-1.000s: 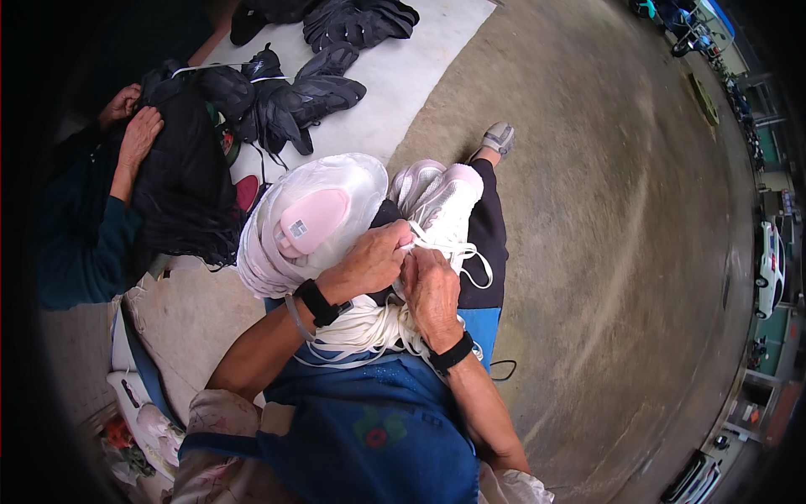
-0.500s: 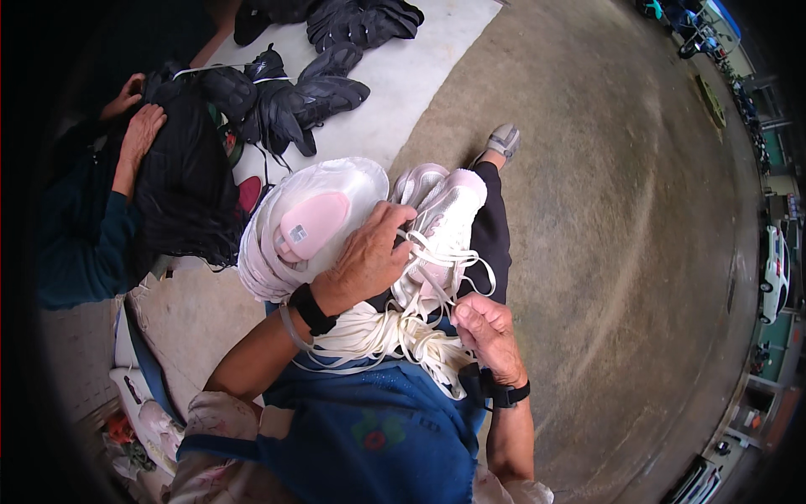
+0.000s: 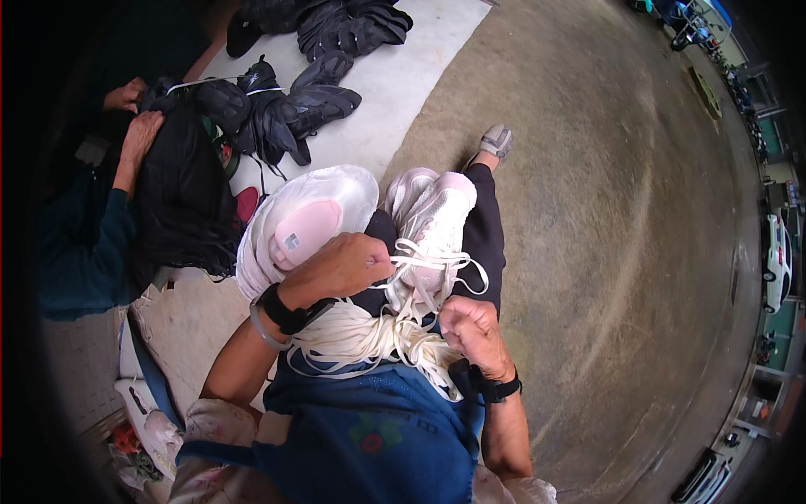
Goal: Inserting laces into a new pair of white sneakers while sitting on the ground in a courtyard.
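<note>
A white and pale pink sneaker [image 3: 443, 210] rests over my lap, toe pointing away, with a second one [image 3: 407, 191] tucked against its left side. Across its front, a white shoelace [image 3: 426, 253] lies in loops. My left hand [image 3: 348, 267] is closed at the shoe's left, and a strand of that lace runs into its fingers. Just below and right of the shoe, my right hand [image 3: 475, 331] is curled shut; a lace strand reaches its fingertips, which are partly hidden. A thick bundle of cream laces [image 3: 369, 338] lies on my blue apron [image 3: 369, 420] beneath both hands.
Left of the sneakers stands a nested stack of white and pink shoe pieces [image 3: 309, 225]. Black shoes [image 3: 290, 113] lie on a pale sheet [image 3: 403, 88] beyond. At far left, another person's hands [image 3: 138, 130] handle black material. Concrete floor [image 3: 588, 252] stretches right.
My left hand has drawn back left from the shoe, pulling a lace strand taut. My right hand has shifted slightly left. The lace now shows wider loops at the right.
</note>
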### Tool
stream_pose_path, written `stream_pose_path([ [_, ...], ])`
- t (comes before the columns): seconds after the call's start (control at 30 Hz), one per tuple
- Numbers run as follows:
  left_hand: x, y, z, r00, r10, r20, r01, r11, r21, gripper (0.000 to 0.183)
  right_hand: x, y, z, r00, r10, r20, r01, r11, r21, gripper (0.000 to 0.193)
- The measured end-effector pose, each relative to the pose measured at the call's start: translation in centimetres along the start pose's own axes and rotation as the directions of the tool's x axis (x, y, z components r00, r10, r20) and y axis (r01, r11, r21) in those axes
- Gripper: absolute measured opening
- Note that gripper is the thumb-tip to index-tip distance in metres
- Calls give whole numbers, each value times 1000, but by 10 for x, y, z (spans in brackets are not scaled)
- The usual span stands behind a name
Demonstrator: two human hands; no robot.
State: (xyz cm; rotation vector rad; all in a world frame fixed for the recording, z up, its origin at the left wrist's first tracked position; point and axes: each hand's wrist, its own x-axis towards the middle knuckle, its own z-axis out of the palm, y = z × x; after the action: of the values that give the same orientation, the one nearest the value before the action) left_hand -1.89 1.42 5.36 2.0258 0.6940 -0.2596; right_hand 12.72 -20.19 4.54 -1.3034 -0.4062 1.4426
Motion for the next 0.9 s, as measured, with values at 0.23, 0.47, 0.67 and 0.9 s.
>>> stream_pose_path([
  [0.23, -8, -18, 11, 932, 299, -204, -270, 950, 158, 24, -6, -11, 10, 963, -177, 202, 224, 945, -238, 15],
  [0.47, -5, 6, 13, 954, 40, -298, -16, 997, 81, 21, 1, -4, 8, 969, -226, 101, 247, 916, -315, 14],
  [0.67, 1, -8, 23, 951, 224, -212, -158, 944, 291, 10, 2, -1, 10, 961, -259, 96, 276, 904, -326, 12],
  [0.9, 4, 5, 23, 878, 290, -380, -181, 937, 298, 9, 1, 11, 9, 944, -310, 114, 330, 873, -360, 11],
])
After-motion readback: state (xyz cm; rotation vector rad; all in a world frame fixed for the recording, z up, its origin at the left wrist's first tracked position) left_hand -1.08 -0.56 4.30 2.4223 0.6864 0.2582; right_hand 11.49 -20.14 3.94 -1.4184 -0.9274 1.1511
